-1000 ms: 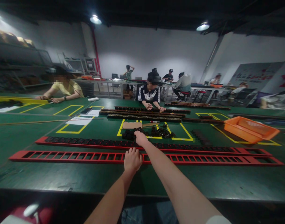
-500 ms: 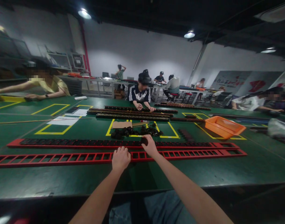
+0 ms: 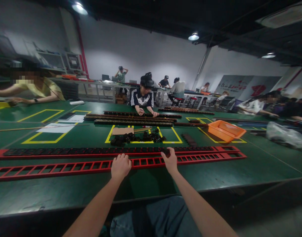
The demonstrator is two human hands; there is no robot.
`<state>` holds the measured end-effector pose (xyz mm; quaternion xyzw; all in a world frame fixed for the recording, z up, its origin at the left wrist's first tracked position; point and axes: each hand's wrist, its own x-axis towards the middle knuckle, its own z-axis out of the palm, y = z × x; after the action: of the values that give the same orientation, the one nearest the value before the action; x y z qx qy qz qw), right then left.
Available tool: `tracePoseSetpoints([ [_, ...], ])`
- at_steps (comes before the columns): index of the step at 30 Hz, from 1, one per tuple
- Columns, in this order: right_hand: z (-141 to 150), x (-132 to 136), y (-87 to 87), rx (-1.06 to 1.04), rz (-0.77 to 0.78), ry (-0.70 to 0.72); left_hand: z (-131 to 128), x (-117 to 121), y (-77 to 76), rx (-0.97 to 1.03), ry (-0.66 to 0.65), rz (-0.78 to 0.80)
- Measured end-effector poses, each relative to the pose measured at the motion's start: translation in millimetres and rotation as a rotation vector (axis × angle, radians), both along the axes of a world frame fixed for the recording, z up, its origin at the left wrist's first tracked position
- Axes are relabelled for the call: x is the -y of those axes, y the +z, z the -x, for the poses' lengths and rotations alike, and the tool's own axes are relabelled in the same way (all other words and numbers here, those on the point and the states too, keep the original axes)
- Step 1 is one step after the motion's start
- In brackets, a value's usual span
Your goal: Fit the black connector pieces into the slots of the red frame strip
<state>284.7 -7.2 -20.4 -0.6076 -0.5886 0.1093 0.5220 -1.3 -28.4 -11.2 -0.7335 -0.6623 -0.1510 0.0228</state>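
Note:
Two long red slotted frames lie side by side across the table. The near red frame [image 3: 86, 167] has open rectangular slots; the far red frame [image 3: 228, 148] carries a row of black square pieces [image 3: 74, 151]. My left hand [image 3: 121, 167] is closed, its fingers curled over the near frame's rail left of centre. My right hand [image 3: 170, 162] reaches to the far frame, thumb and fingers curved around a small black piece [image 3: 166, 151] at the row. Fingers partly hide that piece, and I cannot tell whether it sits in a slot.
Beyond the frames are a pile of black parts [image 3: 126, 139], a cardboard piece [image 3: 122, 131] and an orange bin [image 3: 226, 131]. Long dark strips [image 3: 133, 121] lie before a co-worker [image 3: 142, 98] opposite. A plastic bag [image 3: 286, 135] lies at right; other people sit at both sides.
My right hand has moved right and lowered toward the black row with the black piece. My left hand stays on the near frame. The view has shifted right.

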Motion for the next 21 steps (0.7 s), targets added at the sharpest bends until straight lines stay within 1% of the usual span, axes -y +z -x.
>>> tracePoseSetpoints([
  [4,5,9,-11.6,0.1,0.038,0.037,0,2,1.8,-0.008,-0.001,0.008],
  [9,13,21,-13.5,0.192,0.042,0.095,1,3,2.4,-0.028,0.001,0.027],
  [13,21,27,-15.6,0.338,0.112,0.155,3,3,-0.7,-0.082,-0.015,0.016],
  [18,29,30,-17.9,0.455,0.172,0.112,7,0,-3.9,-0.082,-0.043,0.023],
  [21,30,31,-19.6,0.495,0.171,0.107,9,-1,-5.2,-0.063,-0.047,0.033],
])
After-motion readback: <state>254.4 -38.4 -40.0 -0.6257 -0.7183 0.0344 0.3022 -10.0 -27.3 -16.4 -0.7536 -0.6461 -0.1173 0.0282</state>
